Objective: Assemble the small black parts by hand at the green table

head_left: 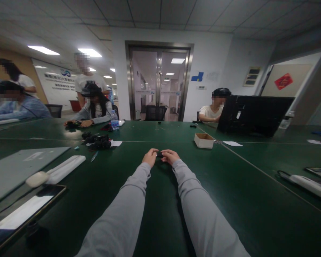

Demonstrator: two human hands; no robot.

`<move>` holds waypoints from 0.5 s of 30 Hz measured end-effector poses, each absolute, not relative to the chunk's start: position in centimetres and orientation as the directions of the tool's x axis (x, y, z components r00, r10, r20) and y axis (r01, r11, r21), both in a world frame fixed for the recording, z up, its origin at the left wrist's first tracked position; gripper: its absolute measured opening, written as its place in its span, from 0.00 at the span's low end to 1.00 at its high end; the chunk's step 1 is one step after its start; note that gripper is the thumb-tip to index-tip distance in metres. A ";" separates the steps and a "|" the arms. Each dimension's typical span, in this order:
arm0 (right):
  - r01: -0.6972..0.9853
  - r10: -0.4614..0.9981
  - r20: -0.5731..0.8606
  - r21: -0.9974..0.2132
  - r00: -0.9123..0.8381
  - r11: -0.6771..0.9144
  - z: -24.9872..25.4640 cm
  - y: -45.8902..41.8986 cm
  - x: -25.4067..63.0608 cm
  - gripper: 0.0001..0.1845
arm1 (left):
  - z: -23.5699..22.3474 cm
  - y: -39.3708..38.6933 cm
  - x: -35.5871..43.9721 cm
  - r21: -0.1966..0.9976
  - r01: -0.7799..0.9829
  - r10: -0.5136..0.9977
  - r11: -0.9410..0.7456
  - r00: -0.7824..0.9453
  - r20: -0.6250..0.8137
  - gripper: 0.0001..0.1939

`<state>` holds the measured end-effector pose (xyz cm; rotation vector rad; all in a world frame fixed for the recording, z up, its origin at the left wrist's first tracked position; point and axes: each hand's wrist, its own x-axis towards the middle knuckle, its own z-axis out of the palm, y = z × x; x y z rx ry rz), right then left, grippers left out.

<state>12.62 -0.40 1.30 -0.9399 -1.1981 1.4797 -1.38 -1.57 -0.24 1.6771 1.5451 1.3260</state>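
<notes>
Both my arms in grey sleeves stretch out over the dark green table point(230, 200). My left hand point(150, 157) and my right hand point(170, 156) meet at the table's middle, fingers curled and pinched together on a small black object point(159, 155) held between them. The object is mostly hidden by the fingers, and I cannot make out what it is. A small open cardboard box point(203, 140) stands to the right beyond my hands. A pile of small black parts point(97, 141) lies to the left beyond them.
A white bar-shaped device point(65, 168) and a phone point(24, 212) lie at the near left, a grey laptop point(18, 167) beside them. A black laptop point(253, 115) stands at the far right. Several people sit or stand around the table's far side. A water bottle point(114, 120) stands near one.
</notes>
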 end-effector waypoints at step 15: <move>-0.245 0.975 0.013 -0.969 -0.221 -0.043 0.9 0.0 12.7 0.05 | 0.1 -1.9 -1.1 0.916 0.332 0.963 -0.223 -0.073 0.261 0.15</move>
